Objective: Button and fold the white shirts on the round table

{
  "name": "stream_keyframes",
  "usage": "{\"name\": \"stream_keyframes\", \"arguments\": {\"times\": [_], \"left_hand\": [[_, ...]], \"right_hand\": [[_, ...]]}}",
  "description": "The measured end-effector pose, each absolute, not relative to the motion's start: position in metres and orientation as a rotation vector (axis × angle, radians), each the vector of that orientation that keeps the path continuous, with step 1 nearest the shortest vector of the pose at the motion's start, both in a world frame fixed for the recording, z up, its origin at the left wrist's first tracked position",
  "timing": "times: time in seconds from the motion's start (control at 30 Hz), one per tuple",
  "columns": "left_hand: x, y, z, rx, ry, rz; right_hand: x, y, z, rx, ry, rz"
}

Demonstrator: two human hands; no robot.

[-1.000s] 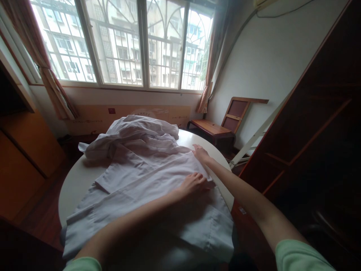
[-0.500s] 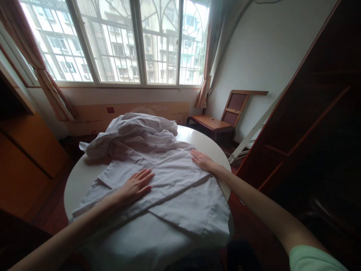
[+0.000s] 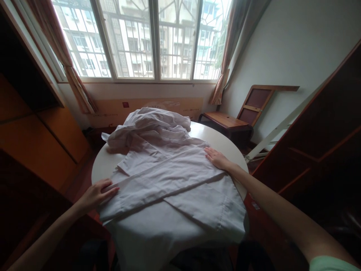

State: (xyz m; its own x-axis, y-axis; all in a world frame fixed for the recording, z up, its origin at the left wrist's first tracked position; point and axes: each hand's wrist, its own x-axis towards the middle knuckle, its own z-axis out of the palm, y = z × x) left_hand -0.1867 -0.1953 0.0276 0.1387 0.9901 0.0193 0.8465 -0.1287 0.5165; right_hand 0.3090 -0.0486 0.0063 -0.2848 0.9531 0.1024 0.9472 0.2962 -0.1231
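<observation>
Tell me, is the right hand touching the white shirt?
Touching. The head view shows the right hand lying flat, palm down, on the white shirt at its right edge.

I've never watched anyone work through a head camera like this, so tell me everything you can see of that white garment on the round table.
The white garment looks like thin, light cotton-like cloth, maybe a coat or shirt. It lies spread over the round white table, its near end hanging off the edge. Flat panels overlap in the middle; the far end is bunched and creased. A patch pocket shows near right. The left hand rests on its left edge, the right hand lies flat on its right side.
</observation>
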Motion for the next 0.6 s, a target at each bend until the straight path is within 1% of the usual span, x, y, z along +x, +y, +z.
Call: {"name": "stream_keyframes", "arguments": {"times": [0.2,0.37,0.47,0.6], "left_hand": [[-0.190,-0.204,0.043,1.726,1.521,0.644],[-0.195,-0.202,0.044,1.491,1.446,0.640],[-0.196,-0.200,0.039,1.560,1.458,0.636],[-0.193,-0.199,0.032,1.783,1.530,0.667]], "right_hand": [[0.305,-0.049,0.010,-1.762,-2.386,0.066],[0.306,-0.049,0.015,-1.759,-2.383,0.118],[0.297,-0.050,0.023,-1.830,-2.339,0.086],[0.269,-0.053,0.028,-2.039,-2.252,-0.055]]}}
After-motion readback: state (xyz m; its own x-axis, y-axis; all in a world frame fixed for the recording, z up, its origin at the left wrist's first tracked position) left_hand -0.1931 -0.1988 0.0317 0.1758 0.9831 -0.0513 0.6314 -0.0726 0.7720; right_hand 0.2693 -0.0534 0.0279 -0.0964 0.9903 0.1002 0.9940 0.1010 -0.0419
